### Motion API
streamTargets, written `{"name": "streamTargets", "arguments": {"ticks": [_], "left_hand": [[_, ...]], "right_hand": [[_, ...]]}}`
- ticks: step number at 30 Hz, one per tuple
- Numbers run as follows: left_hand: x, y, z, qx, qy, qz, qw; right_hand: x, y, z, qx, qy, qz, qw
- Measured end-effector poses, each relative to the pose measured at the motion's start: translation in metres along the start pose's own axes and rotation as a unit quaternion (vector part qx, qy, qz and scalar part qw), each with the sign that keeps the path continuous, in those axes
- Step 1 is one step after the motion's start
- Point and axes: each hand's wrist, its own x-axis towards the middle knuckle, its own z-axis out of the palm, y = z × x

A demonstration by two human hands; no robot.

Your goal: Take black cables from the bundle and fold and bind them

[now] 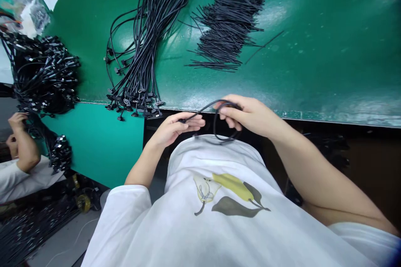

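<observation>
My left hand (177,127) pinches one end of a thin black cable (216,121) just in front of my chest. My right hand (247,112) is closed around the same cable, which curls into a loop below its fingers. Both hands hover at the near edge of the green table (313,50). A long bundle of black cables with connectors (140,62) lies on the table just beyond my left hand, its plug ends fanned out at the table edge. A pile of short black ties (232,16) lies farther back, beyond my right hand.
A tangled heap of black cables (44,75) sits at the left, with plastic bags (25,4) and white paper behind it. Another person's hands and white sleeve (19,150) are at the far left. A teal panel (100,142) hangs below the table edge.
</observation>
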Motion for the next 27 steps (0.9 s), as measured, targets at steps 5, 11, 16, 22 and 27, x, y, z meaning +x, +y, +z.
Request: {"name": "streamTargets", "arguments": {"ticks": [5, 11, 16, 22, 27], "left_hand": [[-0.007, 0.009, -0.011, 0.124, -0.086, -0.046, 0.987], [0.002, 0.015, 0.017, 0.178, -0.219, -0.119, 0.952], [-0.009, 0.025, 0.021, 0.05, -0.162, -0.047, 0.984], [-0.033, 0.038, 0.007, -0.036, 0.01, 0.173, 0.984], [-0.043, 0.06, 0.007, -0.079, 0.21, 0.23, 0.947]], "right_hand": [[-0.025, 0.01, -0.028, -0.183, -0.019, -0.029, 0.982], [-0.028, 0.001, -0.018, -0.261, -0.054, -0.068, 0.961], [-0.032, -0.014, -0.021, -0.197, -0.099, -0.083, 0.972], [-0.036, -0.015, -0.031, -0.182, -0.03, -0.101, 0.978], [-0.029, -0.007, -0.029, -0.233, 0.016, -0.074, 0.97]]}}
